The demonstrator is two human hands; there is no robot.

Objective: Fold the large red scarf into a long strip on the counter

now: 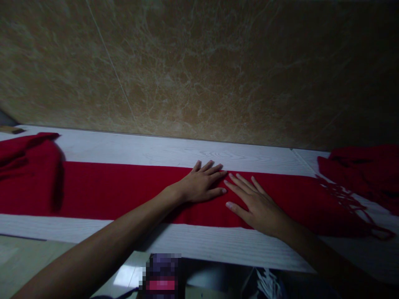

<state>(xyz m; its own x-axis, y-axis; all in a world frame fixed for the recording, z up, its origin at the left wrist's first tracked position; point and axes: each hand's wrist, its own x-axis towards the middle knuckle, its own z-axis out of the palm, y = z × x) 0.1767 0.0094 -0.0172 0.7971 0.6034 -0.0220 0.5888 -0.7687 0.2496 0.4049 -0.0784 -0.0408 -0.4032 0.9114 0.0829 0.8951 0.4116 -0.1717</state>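
Note:
A long red scarf (pixel 124 189) lies stretched flat along a white wooden table (pixel 174 151), its fringed end (pixel 346 199) at the right. My left hand (pixel 202 182) lies flat on the scarf's middle, fingers stretched out and pointing right. Just to its right, my right hand (pixel 255 203) also rests flat on the scarf with fingers spread, pointing up and left. The fingertips of the two hands nearly meet. Neither hand holds anything.
A bunched red cloth (pixel 25 153) lies over the scarf's left end. Another crumpled red cloth (pixel 364 170) sits at the table's right. A brown marbled wall (pixel 199 66) rises behind the table. Below the table's near edge the floor is dim.

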